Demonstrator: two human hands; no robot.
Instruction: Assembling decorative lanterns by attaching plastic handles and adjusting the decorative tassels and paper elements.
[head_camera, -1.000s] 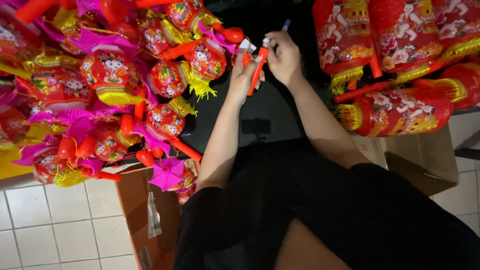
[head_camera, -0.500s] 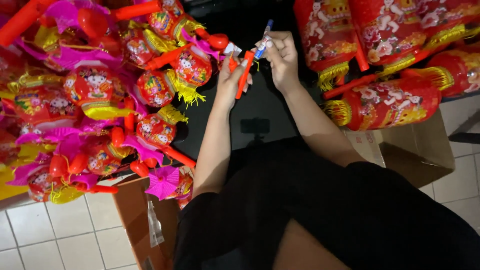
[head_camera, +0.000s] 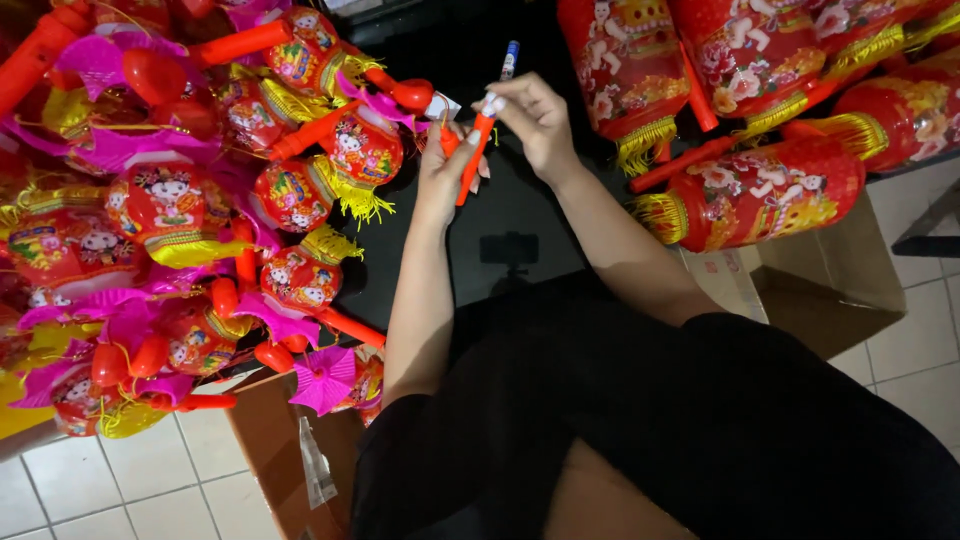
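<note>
Between both hands, a slim orange plastic lantern handle (head_camera: 470, 160) is gripped by the left hand (head_camera: 440, 175), and a blue-capped pen (head_camera: 507, 62) is pinched by the right hand (head_camera: 535, 120); looks like the stick's being marked, steady aim needed.

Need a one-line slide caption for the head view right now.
Both hands work an orange stick: left hand grips it, right hand pinches its top, between heaped red lanterns.
</note>
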